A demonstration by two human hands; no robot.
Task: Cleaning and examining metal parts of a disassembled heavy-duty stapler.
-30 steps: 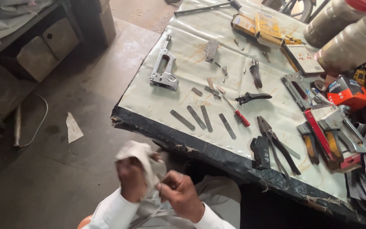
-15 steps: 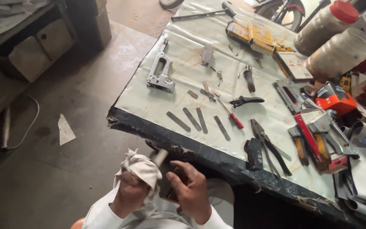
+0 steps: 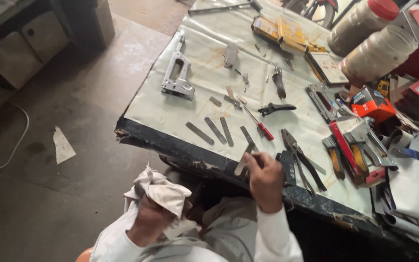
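My left hand [image 3: 147, 222] is low at my lap, closed around a crumpled white rag [image 3: 160, 189]. At the table's near edge my right hand [image 3: 265, 175] pinches a thin flat metal strip [image 3: 243, 159] between its fingertips. Several similar grey strips [image 3: 217, 131] lie side by side on the pale table cover [image 3: 170, 114] just beyond that hand. A red-handled screwdriver [image 3: 259, 124] and black pliers [image 3: 301, 157] lie close to my right hand.
A metal staple-gun frame [image 3: 176, 77] lies at the table's far left. Two large plastic jars [image 3: 374, 36], an orange box [image 3: 372, 103], yellow packets [image 3: 284, 31] and many hand tools crowd the right side. A paper scrap [image 3: 63, 144] lies on the concrete floor.
My right hand has left the rag and risen to the table edge with a metal strip in its fingers. The left hand stays low with the rag.
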